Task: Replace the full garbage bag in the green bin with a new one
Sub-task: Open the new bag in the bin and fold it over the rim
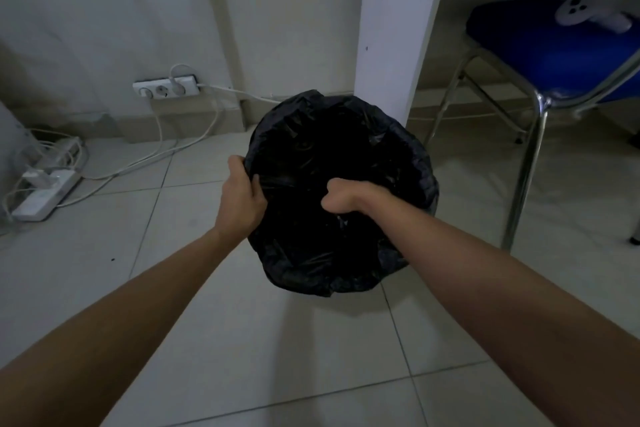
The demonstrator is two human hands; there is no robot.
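Pale floor tiles (pixel 311 357) are filling the lower part of the view, meeting a white wall (pixel 86 10) where a socket strip (pixel 166 89) is sitting low down with white cables (pixel 194 146) trailing to a power strip (pixel 45 189) on the floor at the left. A white pillar (pixel 394 17) is standing just behind the bin, and a blue chair (pixel 540 48) with chrome legs is standing to the right, a white object lying on its seat.

The black garbage bag (pixel 408 163) is lying over the bin's mouth, folded down round the rim so the bin itself is hidden beneath it. The left hand (pixel 242 196) is gripping the bag at the rim's left edge, fingers curling over the plastic. The right hand (pixel 341 198) is reaching down into the bag's opening near its middle, fingers bent downward out of sight; whether they are clasping the plastic cannot be told
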